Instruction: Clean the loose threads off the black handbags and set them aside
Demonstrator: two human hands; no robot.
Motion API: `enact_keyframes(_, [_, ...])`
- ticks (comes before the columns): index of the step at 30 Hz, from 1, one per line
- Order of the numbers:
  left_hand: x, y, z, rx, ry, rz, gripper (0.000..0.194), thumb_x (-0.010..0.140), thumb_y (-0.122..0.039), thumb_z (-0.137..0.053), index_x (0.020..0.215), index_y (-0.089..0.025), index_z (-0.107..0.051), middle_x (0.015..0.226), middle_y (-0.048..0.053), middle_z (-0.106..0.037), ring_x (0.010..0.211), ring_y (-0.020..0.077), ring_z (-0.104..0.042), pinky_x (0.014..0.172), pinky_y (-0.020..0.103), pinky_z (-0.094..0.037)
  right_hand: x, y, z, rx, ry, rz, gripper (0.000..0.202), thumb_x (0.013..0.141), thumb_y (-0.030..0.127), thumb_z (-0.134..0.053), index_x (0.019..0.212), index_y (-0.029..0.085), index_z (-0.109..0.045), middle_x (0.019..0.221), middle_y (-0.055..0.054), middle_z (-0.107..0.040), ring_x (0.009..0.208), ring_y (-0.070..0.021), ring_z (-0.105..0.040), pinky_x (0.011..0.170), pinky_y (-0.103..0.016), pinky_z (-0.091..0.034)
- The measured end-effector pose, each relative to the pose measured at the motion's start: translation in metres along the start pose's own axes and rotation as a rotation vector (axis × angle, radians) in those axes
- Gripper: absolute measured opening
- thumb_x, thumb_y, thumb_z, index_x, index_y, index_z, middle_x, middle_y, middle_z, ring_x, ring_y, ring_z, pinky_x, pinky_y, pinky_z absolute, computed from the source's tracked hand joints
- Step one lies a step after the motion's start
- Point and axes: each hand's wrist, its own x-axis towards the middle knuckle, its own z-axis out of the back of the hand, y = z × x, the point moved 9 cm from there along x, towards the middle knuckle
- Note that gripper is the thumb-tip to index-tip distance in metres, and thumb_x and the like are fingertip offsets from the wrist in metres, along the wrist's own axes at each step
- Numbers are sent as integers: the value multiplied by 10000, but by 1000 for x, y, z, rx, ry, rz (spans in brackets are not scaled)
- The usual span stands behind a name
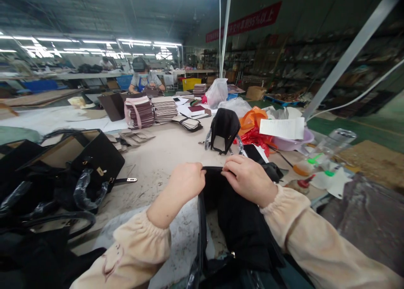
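A black handbag (243,221) stands open right in front of me, its dark lining bunched inside. My left hand (188,180) is closed, pinching the bag's far rim at its left corner. A short way along the same rim, my right hand (248,177) grips the edge between thumb and fingers. Between the two hands a stretch of the rim shows. Beyond them sits a smaller-looking black bag (224,129) with plastic-wrapped handles. At the left, another black handbag (101,163) has a gold clasp, a strap with a metal tip and wrapped handles.
Stacks of maroon-edged pieces (139,112) lie at the table's far side. To the right are an orange plastic bag (252,118), a purple basin (295,141), a clear bottle (336,141) and a red-topped glue pot (299,184). A co-worker (147,78) sits across. A metal post (350,55) slants at right.
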Motion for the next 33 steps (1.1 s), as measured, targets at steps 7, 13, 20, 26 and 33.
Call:
enact_keyframes(7, [0, 2, 0, -33, -22, -6, 287, 886, -327, -366, 874, -191, -618, 796, 97, -696, 771, 245, -655, 652, 323, -448, 0, -8, -4, 31, 34, -102, 125, 878, 255, -509, 805, 190, -588, 856, -31, -608, 834, -153, -587, 744, -259, -433])
enact_keyframes(13, [0, -1, -1, -52, -10, -30, 265, 897, -301, -362, 879, -191, -602, 813, 93, -693, 780, 230, -651, 663, 313, -440, -1, -2, 0, 52, 8, -48, 91, 851, 254, -549, 835, 193, -615, 905, -45, -629, 863, -167, -590, 753, -275, -448])
enact_keyframes(20, [0, -1, -4, -50, 0, -3, 279, 896, -311, -359, 891, -180, -606, 813, 105, -687, 771, 241, -652, 651, 318, -441, 7, 10, 3, 68, -58, 23, 101, 806, 269, -635, 789, 171, -651, 926, -81, -654, 923, -211, -562, 832, -352, -449])
enact_keyframes(26, [0, -1, -2, -37, -51, -30, 256, 883, -301, -371, 869, -196, -603, 779, 84, -689, 747, 244, -654, 610, 313, -430, 12, 15, 0, 91, -82, 69, 93, 821, 186, -601, 749, 168, -656, 899, -66, -662, 915, -211, -536, 849, -368, -426])
enact_keyframes(33, [0, -1, -2, -41, -26, -22, 285, 893, -316, -362, 872, -192, -618, 803, 90, -690, 767, 235, -653, 632, 307, -433, 10, 8, 0, 109, -71, 58, 84, 839, 194, -579, 773, 189, -631, 877, -51, -660, 901, -196, -542, 826, -335, -419])
